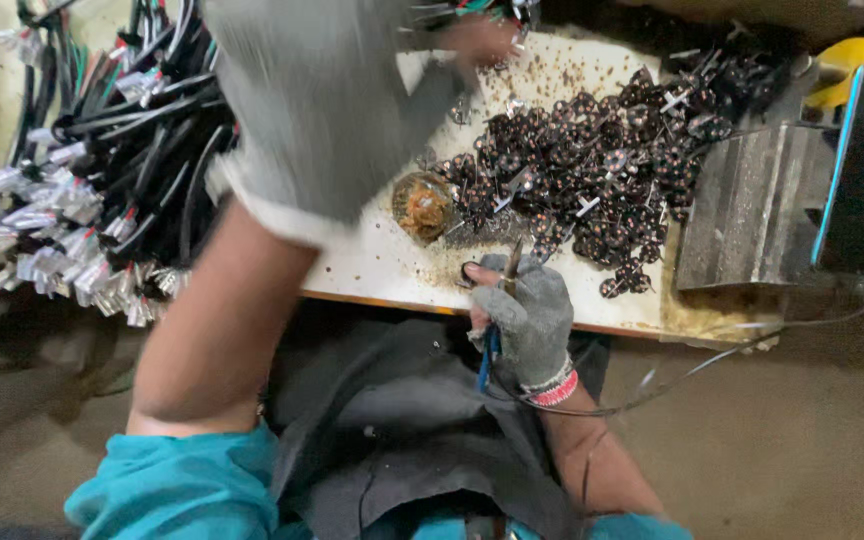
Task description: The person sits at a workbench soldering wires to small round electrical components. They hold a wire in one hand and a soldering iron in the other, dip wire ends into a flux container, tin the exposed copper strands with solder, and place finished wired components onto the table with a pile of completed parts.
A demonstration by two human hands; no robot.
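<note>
Grey-gloved right hand [530, 318] pinches a blue-handled tool [500, 300] at the board's near edge [382, 297], beside dark components [592, 175]. Left hand [327, 100] reaches far, blurred; finger state indeterminate. Wire bundles [102, 170] crowd left.

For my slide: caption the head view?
Grey-gloved right hand holds a blue-handled soldering iron beside dark round components.

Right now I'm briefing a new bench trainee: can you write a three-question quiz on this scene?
1. True or false: the right hand wears a grey glove.
2. What does it grip? A) blue-handled soldering iron B) hammer C) brush
3. Which side of the white board has the wire bundle?

Key: 1 true. 2 A. 3 The person's left; the left hand, blurred, is raised beside it. Small dark parts are piled mid-board.
</note>
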